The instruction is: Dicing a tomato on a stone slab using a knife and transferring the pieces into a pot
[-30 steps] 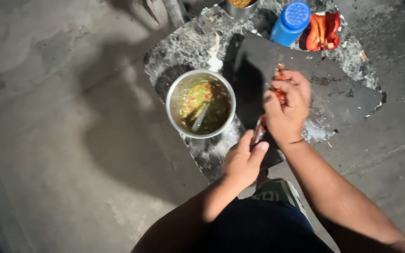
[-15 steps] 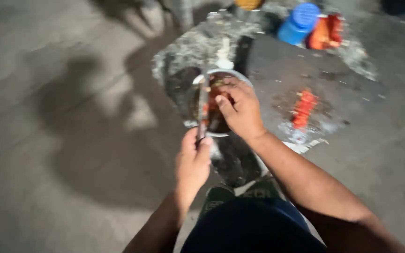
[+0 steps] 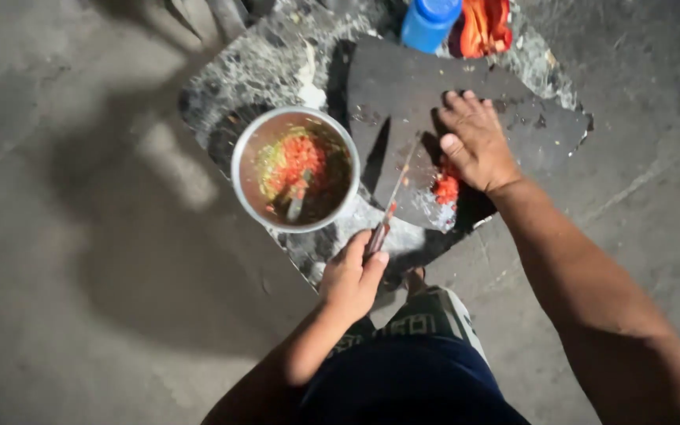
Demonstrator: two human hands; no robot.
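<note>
My left hand (image 3: 352,275) grips the handle of a knife (image 3: 393,197), whose blade points up across a dark flat stone slab (image 3: 403,94). My right hand (image 3: 478,142) rests palm down on the slab with fingers spread, just beside a small heap of chopped red pieces (image 3: 445,187). To the left stands a round metal bowl (image 3: 295,168) holding chopped red and green food with a spoon in it.
The slab and bowl lie on a speckled stone base (image 3: 265,63) on a grey concrete floor. A blue bottle (image 3: 430,21) and a red-orange packet (image 3: 483,25) sit at the far edge. My knees and dark shorts are at the bottom.
My right hand has left the bowl and come down onto the slab by the red pieces. The left hand with the knife swung from over the bowl toward the slab.
</note>
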